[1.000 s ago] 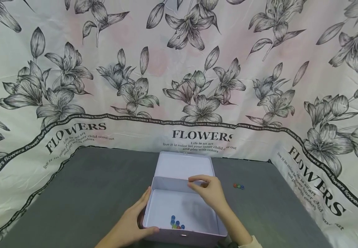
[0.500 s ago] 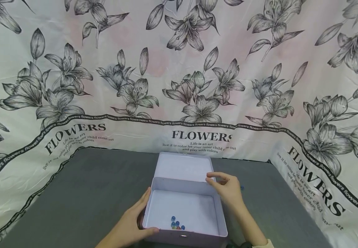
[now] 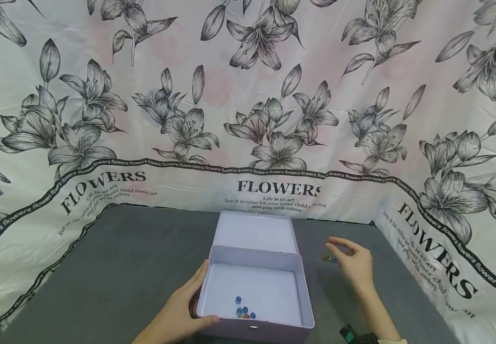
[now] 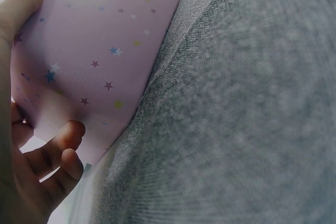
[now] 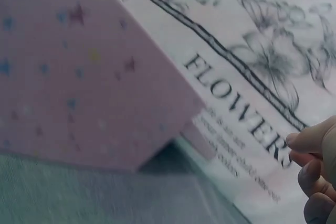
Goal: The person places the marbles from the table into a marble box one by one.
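A lidded box (image 3: 252, 284), pale inside and pink with coloured stars (image 4: 94, 61) outside, stands with its lid (image 3: 254, 231) folded back. My left hand (image 3: 183, 306) holds its near left corner, thumb at the front rim and fingers along the left side. Several small glass marbles (image 3: 245, 310), blue, green and red, lie near the front wall inside. To the right of the box, my right hand (image 3: 355, 265) hovers with thumb and forefinger bent towards each other; nothing shows between them. Just beyond its fingertips are more marbles (image 3: 325, 258) on the table, partly covered by the hand.
The box rests on a grey cloth-covered table (image 3: 145, 258). A white curtain (image 3: 188, 186) printed with flowers and lettering hangs behind and along both sides. A dark band (image 3: 357, 337) shows at the right wrist.
My right hand has moved right, from over the box to the marbles on the table. One blue marble in the box has shifted slightly. My left hand stays at the corner.
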`<state>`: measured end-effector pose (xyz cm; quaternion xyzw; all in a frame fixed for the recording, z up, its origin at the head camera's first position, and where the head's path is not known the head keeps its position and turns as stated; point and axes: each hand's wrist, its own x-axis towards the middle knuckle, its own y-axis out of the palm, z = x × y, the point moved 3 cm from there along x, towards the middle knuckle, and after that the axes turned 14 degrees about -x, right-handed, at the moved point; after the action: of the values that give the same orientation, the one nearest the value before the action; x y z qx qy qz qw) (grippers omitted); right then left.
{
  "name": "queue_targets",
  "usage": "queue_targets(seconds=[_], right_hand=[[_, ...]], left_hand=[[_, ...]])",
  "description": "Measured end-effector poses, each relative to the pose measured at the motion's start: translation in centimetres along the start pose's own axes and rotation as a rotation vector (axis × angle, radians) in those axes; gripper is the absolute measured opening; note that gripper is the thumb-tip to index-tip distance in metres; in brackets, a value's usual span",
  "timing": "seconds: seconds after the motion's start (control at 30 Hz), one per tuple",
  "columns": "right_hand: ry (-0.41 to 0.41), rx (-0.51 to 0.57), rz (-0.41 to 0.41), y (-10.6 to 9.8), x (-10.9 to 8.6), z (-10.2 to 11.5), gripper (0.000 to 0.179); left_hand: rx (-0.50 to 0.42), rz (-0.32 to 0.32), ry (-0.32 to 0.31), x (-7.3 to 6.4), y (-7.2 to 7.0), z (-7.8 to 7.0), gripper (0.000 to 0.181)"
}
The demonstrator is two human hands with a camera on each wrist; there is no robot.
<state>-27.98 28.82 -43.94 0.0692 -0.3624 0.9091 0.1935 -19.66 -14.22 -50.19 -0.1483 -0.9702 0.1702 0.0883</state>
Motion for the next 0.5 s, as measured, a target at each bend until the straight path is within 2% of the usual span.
queue_targets(seconds=[0.3,0.5], right_hand=[[0.023,-0.170,-0.096,-0.5,0.9,-4.2,0.030],[0.049,-0.215,-0.076,0.5,0.9,-6.7,0.030]], left_hand=[[0.010,0.001,0.029,0.1,0.0,-0.1,0.123],[-0.011,0.004,0.014,0.0,-0.1,-0.1,0.123]])
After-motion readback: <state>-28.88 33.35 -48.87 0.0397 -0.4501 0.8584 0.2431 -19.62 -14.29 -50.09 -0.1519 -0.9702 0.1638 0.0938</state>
